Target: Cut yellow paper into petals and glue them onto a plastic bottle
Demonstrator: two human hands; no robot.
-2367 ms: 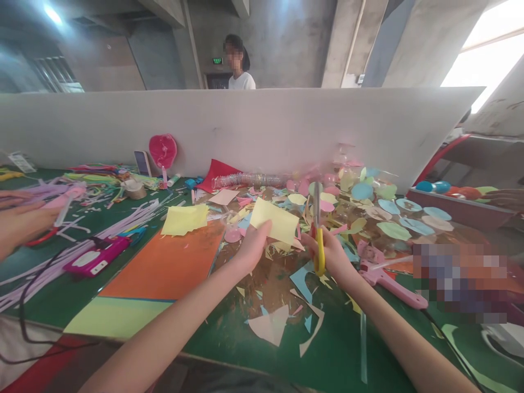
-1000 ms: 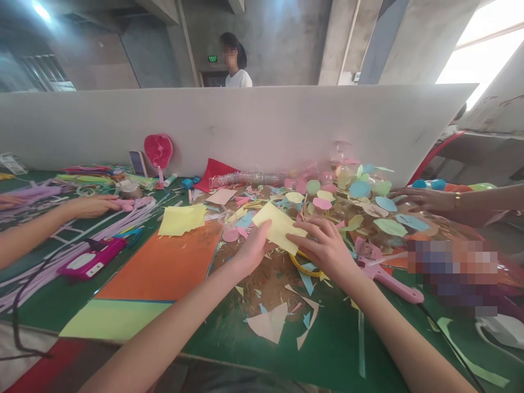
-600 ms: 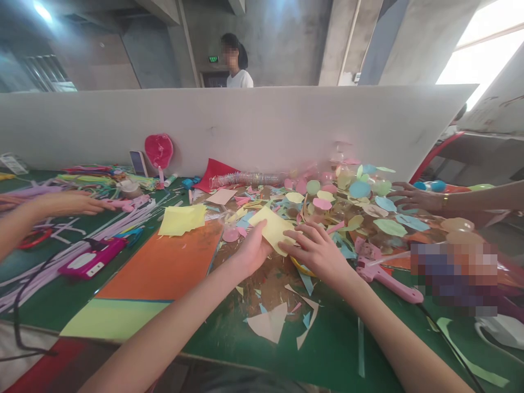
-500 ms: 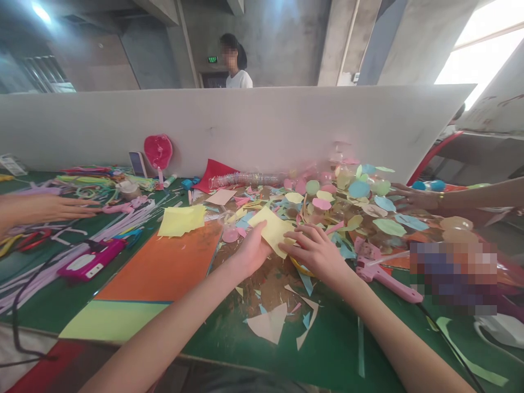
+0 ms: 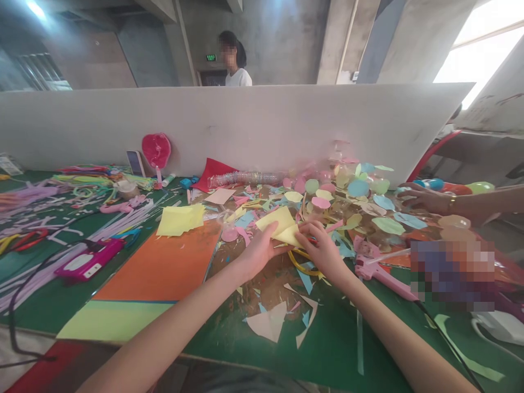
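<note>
at the near edge of the green table point(image 5: 327, 357), a pale green sheet point(image 5: 110, 319) is partly covered by an orange sheet point(image 5: 164, 267). to the right of these, a pale pinkish scrap point(image 5: 268, 322) is laid flat, with small blue pieces near it. a pink glue gun point(image 5: 388, 281) is left lying beyond the right forearm, on its outer side.

above the scraps, a piece of yellow paper point(image 5: 283, 218), seemingly folded, is held between both hands. it is pinched by the left hand point(image 5: 262, 248) with the thumb on top, and its right edge is pinched by the fingertips of the right hand point(image 5: 321, 248). a yellow handle point(image 5: 303, 267) is seen below the right hand; whether it is touched cannot be told.

farther off, yellow sheets point(image 5: 180, 219) are rested on the orange sheet's far end. at the far right, round clear items are reached by another person's hand point(image 5: 426, 196). a red sheet point(image 5: 213, 172) is leaned near the white board point(image 5: 245, 125), behind which a person in white point(image 5: 238, 77) is seen.
</note>
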